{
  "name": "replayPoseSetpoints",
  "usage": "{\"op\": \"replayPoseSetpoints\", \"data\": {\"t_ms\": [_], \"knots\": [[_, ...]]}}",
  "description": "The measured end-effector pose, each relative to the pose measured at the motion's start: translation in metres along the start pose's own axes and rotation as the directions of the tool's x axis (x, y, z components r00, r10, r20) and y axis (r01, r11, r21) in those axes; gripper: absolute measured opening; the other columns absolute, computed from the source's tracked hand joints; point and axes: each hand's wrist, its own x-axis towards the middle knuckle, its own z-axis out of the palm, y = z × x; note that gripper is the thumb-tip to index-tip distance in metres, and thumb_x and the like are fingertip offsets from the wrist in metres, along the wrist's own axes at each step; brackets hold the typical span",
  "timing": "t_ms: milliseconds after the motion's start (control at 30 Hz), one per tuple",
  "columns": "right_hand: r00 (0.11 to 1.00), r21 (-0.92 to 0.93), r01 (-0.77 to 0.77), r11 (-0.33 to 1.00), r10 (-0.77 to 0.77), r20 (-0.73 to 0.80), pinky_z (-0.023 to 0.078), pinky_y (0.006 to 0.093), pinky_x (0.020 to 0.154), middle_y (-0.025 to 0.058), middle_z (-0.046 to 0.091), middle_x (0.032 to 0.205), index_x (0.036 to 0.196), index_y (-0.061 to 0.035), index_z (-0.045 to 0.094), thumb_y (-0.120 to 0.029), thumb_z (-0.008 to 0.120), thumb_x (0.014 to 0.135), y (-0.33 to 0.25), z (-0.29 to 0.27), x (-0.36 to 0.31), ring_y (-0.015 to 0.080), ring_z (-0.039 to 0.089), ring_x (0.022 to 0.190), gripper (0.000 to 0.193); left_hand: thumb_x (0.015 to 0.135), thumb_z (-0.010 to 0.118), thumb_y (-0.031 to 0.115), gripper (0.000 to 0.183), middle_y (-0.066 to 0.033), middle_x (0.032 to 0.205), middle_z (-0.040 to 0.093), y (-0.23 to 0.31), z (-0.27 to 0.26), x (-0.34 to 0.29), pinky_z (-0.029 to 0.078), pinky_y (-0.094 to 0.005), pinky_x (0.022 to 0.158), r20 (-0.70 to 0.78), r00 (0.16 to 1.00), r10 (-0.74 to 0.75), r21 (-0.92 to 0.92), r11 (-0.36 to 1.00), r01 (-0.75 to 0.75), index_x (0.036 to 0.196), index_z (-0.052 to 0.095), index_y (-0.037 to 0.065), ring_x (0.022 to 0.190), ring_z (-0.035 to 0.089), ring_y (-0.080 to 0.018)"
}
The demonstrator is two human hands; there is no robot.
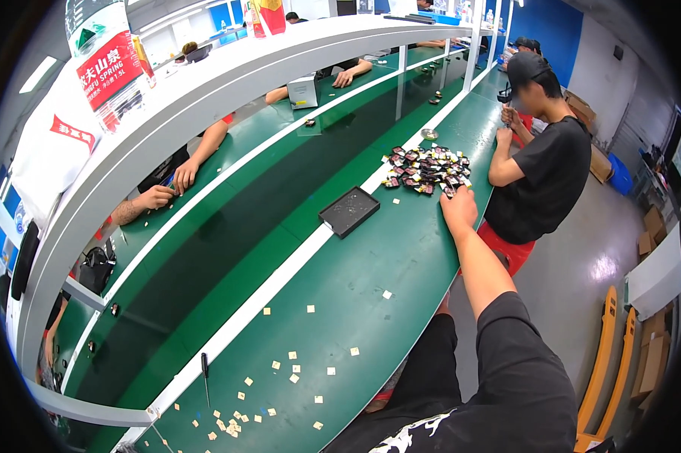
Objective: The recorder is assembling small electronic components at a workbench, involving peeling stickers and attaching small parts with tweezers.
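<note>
My right hand (459,207) is stretched far out over the green bench (401,257), palm down, its fingers resting at the near edge of a pile of small dark and pink parts (427,167). The fingertips are hidden, so whether they hold a part does not show. A black shallow tray (348,211) lies to the left of my hand, at the white strip. My left hand is out of view.
A person in a black shirt and cap (548,170) sits just beyond the pile. Several small tan squares (293,370) and a screwdriver (205,375) lie near me. Other people's hands (157,198) work across the belt. A water bottle (108,64) stands on the white shelf.
</note>
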Motion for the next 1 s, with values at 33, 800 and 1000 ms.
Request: {"op": "replayPoseSetpoints", "data": {"t_ms": [33, 800, 1000], "knots": [[1.0, 0.01, 0.027, 1.0, -0.027, 0.014, 0.055, 0.0499, 0.088, 0.0206, 0.065, 0.114, 0.111, -0.0023, 0.062, -0.039, 0.075, 0.084, -0.017, 0.007, -0.007, 0.04, 0.068, 0.102, 0.047, 0.096, 0.065, 0.032, 0.04, -0.024, 0.103, 0.07, -0.036, -0.029, 0.002, 0.054, -0.0456, 0.087, -0.007, 1.0, -0.009, -0.028, 1.0, 0.009, 0.115, 0.069, -0.003, 0.095, 0.066, -0.0384], [0.256, 0.667, 0.525, 0.529, -0.845, 0.469, 0.058, 0.0373, 0.075, 0.0054, 0.063, 0.112, 0.115, -0.0132, 0.067, -0.023, 0.084, 0.079, -0.059, -0.133, -0.323, 0.0272, 0.069, 0.091, 0.041, 0.086, 0.074, 0.003, 0.025, -0.0124, 0.106, 0.071, 0.235, -0.045, -0.057, 0.053, -0.026, 0.062, 0.117, 0.537, 0.835, -0.943, 0.264, -0.204, 0.111, 0.071, -0.001, 0.068, 0.065, -0.0157], [0.222, 0.733, 0.423, 0.533, -0.845, 0.486, 0.057, 0.0383, 0.082, 0.0076, 0.058, 0.121, 0.119, -0.0126, 0.067, -0.024, 0.087, 0.078, -0.062, -0.143, -0.323, 0.0291, 0.068, 0.1, 0.047, 0.092, 0.069, 0.002, 0.028, -0.007, 0.105, 0.07, 0.215, -0.03, -0.072, 0.048, -0.0205, 0.062, 0.348, 0.485, 0.802, -0.938, 0.289, 0.194, 0.12, 0.068, -0.002, 0.07, 0.058, -0.0046]]}}
